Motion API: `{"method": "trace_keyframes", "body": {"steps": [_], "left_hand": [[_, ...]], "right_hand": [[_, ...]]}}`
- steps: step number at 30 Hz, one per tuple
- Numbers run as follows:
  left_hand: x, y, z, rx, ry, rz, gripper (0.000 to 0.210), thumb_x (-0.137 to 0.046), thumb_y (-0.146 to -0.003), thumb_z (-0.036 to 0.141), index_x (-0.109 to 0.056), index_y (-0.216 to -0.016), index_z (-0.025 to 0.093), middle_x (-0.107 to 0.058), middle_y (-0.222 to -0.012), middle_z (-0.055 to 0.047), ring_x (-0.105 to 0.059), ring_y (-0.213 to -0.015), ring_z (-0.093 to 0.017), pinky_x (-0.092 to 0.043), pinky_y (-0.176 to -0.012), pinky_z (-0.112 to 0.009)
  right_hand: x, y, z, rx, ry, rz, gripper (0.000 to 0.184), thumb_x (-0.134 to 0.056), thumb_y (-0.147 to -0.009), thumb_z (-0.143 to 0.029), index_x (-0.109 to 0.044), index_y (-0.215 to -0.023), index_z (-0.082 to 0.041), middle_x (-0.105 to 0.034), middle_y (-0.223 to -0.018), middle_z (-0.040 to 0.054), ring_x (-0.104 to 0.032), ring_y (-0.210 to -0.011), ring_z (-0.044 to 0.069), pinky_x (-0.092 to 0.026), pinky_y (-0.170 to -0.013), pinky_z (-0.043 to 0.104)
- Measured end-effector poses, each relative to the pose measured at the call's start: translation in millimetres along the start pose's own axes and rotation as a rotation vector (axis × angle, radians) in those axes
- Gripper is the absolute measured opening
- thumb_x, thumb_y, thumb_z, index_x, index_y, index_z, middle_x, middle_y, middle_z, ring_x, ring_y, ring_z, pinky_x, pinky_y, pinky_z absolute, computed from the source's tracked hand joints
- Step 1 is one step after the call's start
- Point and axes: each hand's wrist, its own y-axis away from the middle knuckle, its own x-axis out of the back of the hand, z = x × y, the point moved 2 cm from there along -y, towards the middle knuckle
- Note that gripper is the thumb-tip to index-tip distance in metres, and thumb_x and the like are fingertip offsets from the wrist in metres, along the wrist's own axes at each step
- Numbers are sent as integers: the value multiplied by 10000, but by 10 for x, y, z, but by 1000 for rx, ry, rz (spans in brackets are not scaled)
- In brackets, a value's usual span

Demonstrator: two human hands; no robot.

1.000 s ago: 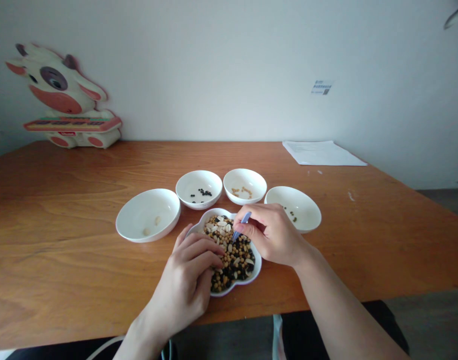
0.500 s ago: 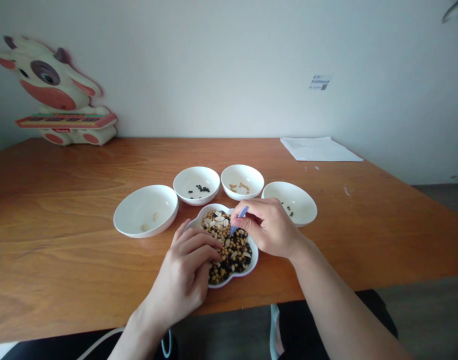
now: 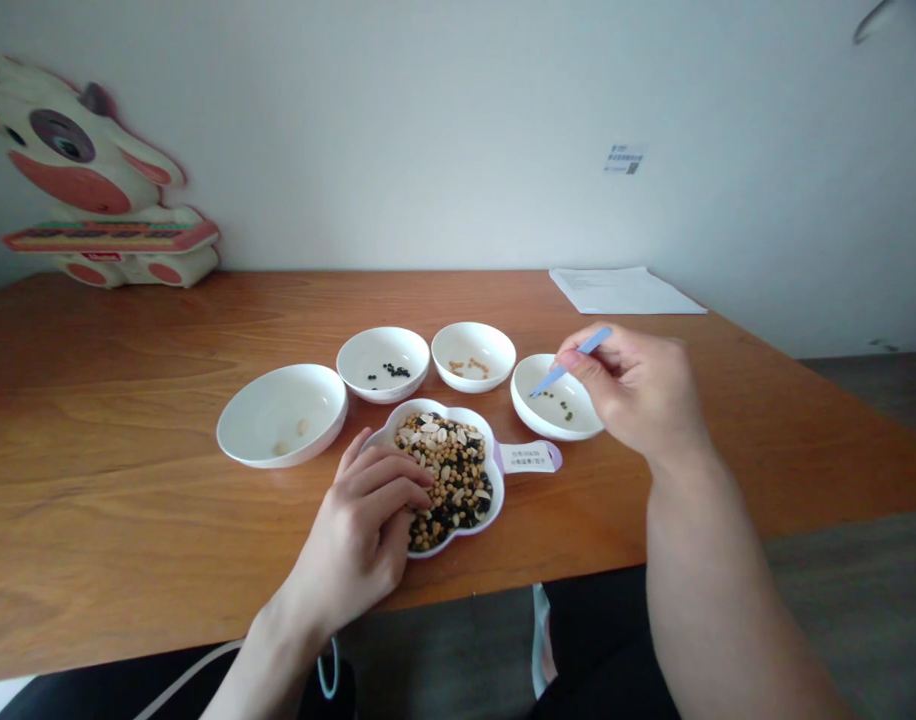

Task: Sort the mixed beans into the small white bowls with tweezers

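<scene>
My right hand [image 3: 634,385] is closed around blue tweezers [image 3: 574,360], their tips pointing down over the right-hand white bowl [image 3: 555,430]. Several small green beans [image 3: 567,415] lie in that bowl. Whether the tips hold a bean is too small to tell. My left hand [image 3: 368,520] grips the left side of a white, flower-shaped dish [image 3: 495,510], fingers curled over its rim onto the contents and the thumb partly hidden. Mixed black beans, yellow beans and pale peanut halves [image 3: 450,470] fill this dish. Its purple handle with a white label [image 3: 529,457] points right.
A large white bowl [image 3: 255,420] with pale pieces stands at left. Behind the dish are a bowl [image 3: 360,350] of black beans and a bowl [image 3: 458,340] with orange-brown pieces. A cow-shaped toy keyboard [image 3: 113,200] and paper sheets [image 3: 623,290] lie farther back.
My right hand has moved with the tweezers from the flower-shaped dish to above the right-hand bowl, uncovering the dish's handle. My left hand keeps its place on the dish. The view has shifted slightly.
</scene>
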Motion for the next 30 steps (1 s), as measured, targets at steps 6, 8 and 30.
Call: {"method": "trace_keyframes", "body": {"steps": [6,8,30], "left_hand": [[-3,-10,2,3,0,-7,284,-443,-839,19,-648,-789,210,-708,-938,-9,-620,-964,-182,-194,-1178,-555],[-8,-15,-2,0,-2,-8,285,-444,-839,20,-649,-789,211,-709,-936,-7,-619,-965,-182,-195,-1179,-556],[-2,-26,11,21,5,0,301,-427,-838,26,-656,-784,214,-710,-933,-11,-619,-947,-180,-243,-1158,-521]], "right_hand": [[21,-41,258,-83,214,3,134,-575,-837,-200,-646,-727,-171,-635,-599,16,-540,-518,135,-368,-520,252],[-1,-51,280,-89,259,-15,138,-575,-823,-192,-642,-703,-176,-613,-568,7,-517,-496,130,-346,-503,247],[-432,144,-649,199,-423,-681,141,-613,-860,-102,-668,-747,-166,-695,-711,-10,-594,-614,95,-433,-572,215]]}}
